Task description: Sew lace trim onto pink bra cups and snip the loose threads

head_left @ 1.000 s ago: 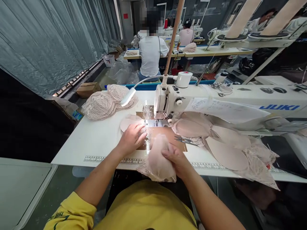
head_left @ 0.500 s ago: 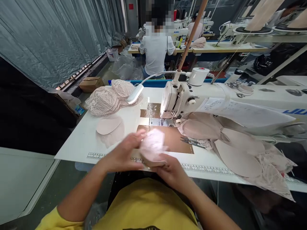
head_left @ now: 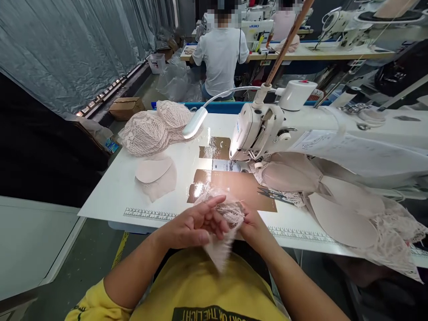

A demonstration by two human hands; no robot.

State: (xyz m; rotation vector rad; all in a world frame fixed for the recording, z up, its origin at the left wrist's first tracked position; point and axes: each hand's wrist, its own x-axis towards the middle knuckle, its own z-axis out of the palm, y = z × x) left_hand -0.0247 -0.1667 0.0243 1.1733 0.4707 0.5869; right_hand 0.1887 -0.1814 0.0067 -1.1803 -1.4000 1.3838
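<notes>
Both my hands hold one pale pink lace piece (head_left: pixel 223 213) just in front of the table's near edge. My left hand (head_left: pixel 195 223) lies over it with fingers curled on the lace. My right hand (head_left: pixel 252 225) grips it from the right side. The lace hangs down in a point over my yellow shirt. Beyond it stands the white sewing machine (head_left: pixel 264 127) with its lit needle area and brown plate (head_left: pixel 239 187).
A pile of lace cups (head_left: pixel 152 129) and a flat foam cup (head_left: pixel 153 169) lie at the left of the white table (head_left: pixel 110 196). Foam cups with lace (head_left: pixel 334 209) and small scissors (head_left: pixel 272 194) lie right. A person in a white shirt (head_left: pixel 220 53) sits at the far table.
My left hand left the foam cup by the needle and came back to join the right hand on the lace piece, which moved off the table toward my body. The view tilted down.
</notes>
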